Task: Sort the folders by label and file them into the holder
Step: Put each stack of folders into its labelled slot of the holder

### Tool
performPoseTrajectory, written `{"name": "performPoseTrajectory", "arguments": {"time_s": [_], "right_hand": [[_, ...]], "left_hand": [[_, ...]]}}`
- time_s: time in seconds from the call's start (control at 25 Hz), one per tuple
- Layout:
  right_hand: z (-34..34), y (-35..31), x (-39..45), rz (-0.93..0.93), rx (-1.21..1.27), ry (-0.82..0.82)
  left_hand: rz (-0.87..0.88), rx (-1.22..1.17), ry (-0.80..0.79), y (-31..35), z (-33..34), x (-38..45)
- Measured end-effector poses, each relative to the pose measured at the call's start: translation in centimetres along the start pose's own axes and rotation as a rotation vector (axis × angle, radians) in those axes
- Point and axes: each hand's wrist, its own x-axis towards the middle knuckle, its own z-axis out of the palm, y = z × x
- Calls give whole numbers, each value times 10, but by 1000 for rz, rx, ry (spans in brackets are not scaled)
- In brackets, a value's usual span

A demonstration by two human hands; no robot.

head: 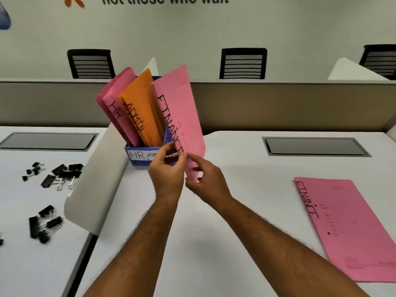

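White desk [214, 243]: holder [137, 162], folder [351, 230], seemingly clips [62, 175].

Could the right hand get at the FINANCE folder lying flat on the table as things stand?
Probably not yet: the right hand is pinching the upright FINANCE folder. The bare table leaves the way to the flat FINANCE folder free.

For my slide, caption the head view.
Both hands slot a pink FINANCE folder into the blue holder.

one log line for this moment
step: filing FINANCE folder | left hand, right hand: both pinch it | holder: HR, ADMIN filed | second FINANCE folder on desk
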Motion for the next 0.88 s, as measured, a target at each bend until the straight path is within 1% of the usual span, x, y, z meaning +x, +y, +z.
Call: {"name": "performPoseTrajectory", "arguments": {"time_s": [0.2, 0.36, 0.44, 0.64, 0.88], "right_hand": [[36, -32, 46, -112, 7, -7], [53, -37, 87, -121, 1, -8], [61, -35, 109, -102, 13, 4], [75, -17, 169, 34, 161, 42], [92, 7, 200, 92, 244, 56]], "left_hand": [[65, -8, 123, -3, -35, 52], [77, -17, 125, -9, -39, 93], [76, -32, 126, -14, -32, 112], [87, -40, 136, -27, 0, 157], [104, 0, 119, -58, 18, 185]]}}
